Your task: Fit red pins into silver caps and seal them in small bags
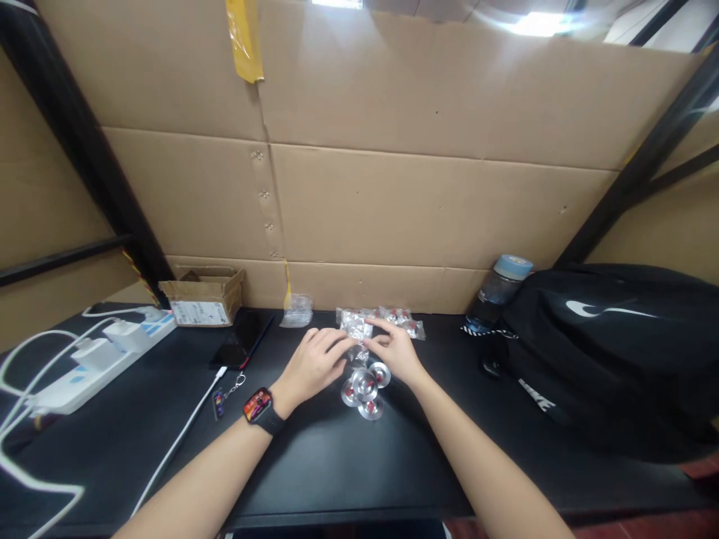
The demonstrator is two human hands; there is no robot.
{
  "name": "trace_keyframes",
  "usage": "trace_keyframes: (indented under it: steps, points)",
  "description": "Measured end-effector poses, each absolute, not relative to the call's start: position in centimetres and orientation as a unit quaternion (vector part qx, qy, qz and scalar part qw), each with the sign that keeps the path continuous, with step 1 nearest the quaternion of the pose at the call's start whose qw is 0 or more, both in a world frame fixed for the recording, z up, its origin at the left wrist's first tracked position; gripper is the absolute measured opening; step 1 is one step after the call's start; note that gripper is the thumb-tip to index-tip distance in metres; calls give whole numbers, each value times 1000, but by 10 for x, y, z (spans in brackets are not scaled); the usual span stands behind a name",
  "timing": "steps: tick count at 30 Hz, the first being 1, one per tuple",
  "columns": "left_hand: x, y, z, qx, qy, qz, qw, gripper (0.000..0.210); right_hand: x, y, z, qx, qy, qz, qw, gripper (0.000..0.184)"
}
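Observation:
Between my hands, near the back of the black table, is a small clear plastic bag (356,325). My left hand (315,363), with a black watch (263,410) on its wrist, closes thumb and fingertips at the bag's left edge. From the other side my right hand (396,352) pinches the bag's right edge. What is inside the bag is hard to make out. Several round silvery metal discs (366,385) with red centres lie overlapping just below my hands. Behind my right hand are bagged discs (413,328), also showing red.
A pile of clear bags (297,309) lies at the back, beside a phone (243,340), a keyring (219,404) and a small cardboard box (202,299). A power strip (101,363) with white cables is at left. A bottle (494,296) and black backpack (618,359) stand right.

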State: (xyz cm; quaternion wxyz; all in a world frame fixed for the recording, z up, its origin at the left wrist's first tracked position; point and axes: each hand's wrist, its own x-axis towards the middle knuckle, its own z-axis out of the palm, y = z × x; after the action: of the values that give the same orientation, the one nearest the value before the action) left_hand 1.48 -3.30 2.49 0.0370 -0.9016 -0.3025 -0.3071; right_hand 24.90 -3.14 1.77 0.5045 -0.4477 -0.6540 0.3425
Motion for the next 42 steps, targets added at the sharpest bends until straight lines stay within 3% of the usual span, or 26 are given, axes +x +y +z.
trace_keyframes:
  steps: [4, 10, 12, 17, 22, 30, 36, 42]
  points:
    - [21, -37, 23, -921, -292, -257, 33, 68, 242, -31, 14, -425, -654, 342, 524, 44]
    - [18, -26, 17, -907, -294, -300, 42, 37, 236, -34, 13, -431, -665, 358, 494, 57]
    - [8, -15, 18, -894, -307, -325, 45, 34, 238, -35, 14, -431, -699, 313, 477, 53]
    - [-34, 24, 14, -805, -446, -375, 111, 35, 248, -31, 13, -482, -808, 154, 300, 41]
    - [-54, 51, -9, -801, -510, -303, 80, 41, 254, -24, 8, -512, -827, 134, 188, 48]
    - [-49, 54, -30, -806, -540, -240, 23, 35, 262, -20, 8, -544, -811, 100, 193, 46]
    - [-42, 44, -22, -809, -512, -289, 11, 37, 265, -15, 3, -543, -816, 87, 179, 42]
    - [-22, 17, -11, -811, -465, -340, -102, 31, 286, -9, 3, -548, -797, 78, 243, 25]
